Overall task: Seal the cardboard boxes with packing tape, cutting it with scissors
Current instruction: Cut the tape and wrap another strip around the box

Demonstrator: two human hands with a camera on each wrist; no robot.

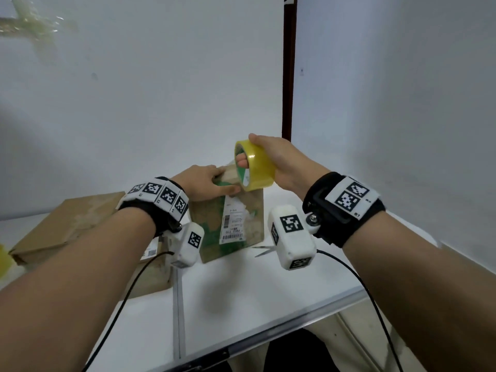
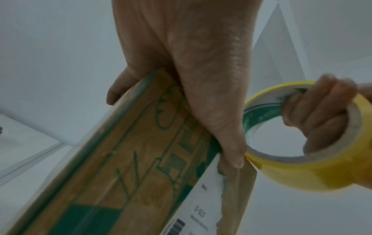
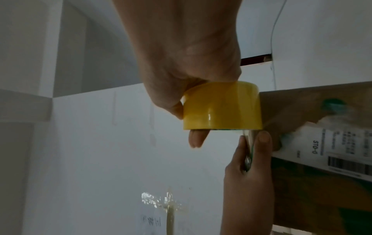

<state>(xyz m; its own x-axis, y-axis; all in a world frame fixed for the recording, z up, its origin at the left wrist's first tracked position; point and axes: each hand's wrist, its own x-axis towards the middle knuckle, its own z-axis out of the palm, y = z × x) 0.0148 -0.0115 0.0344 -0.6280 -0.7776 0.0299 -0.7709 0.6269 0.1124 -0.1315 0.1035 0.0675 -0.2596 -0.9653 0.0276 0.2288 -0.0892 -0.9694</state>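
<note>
A brown cardboard box (image 1: 241, 224) with green print and a white shipping label stands on edge on the white table (image 1: 241, 291). My left hand (image 1: 204, 183) grips its top edge, fingers over the far side, thumb (image 2: 227, 143) pressing the tape end onto the near face. My right hand (image 1: 273, 157) holds a yellow tape roll (image 1: 255, 165) just above the box's top right corner, fingers through the core and thumb on the outside. The roll (image 3: 221, 106) touches the box (image 3: 322, 120). Scissors (image 1: 264, 251) lie on the table right of the box, partly hidden by the wrist camera.
Flat cardboard boxes (image 1: 67, 226) lie at the left of the table, one under my left forearm. A yellow object (image 1: 4, 260) shows at the left edge. White walls stand close behind, with a dark post (image 1: 289, 76) in the corner. The table's front edge (image 1: 268, 336) runs below my arms.
</note>
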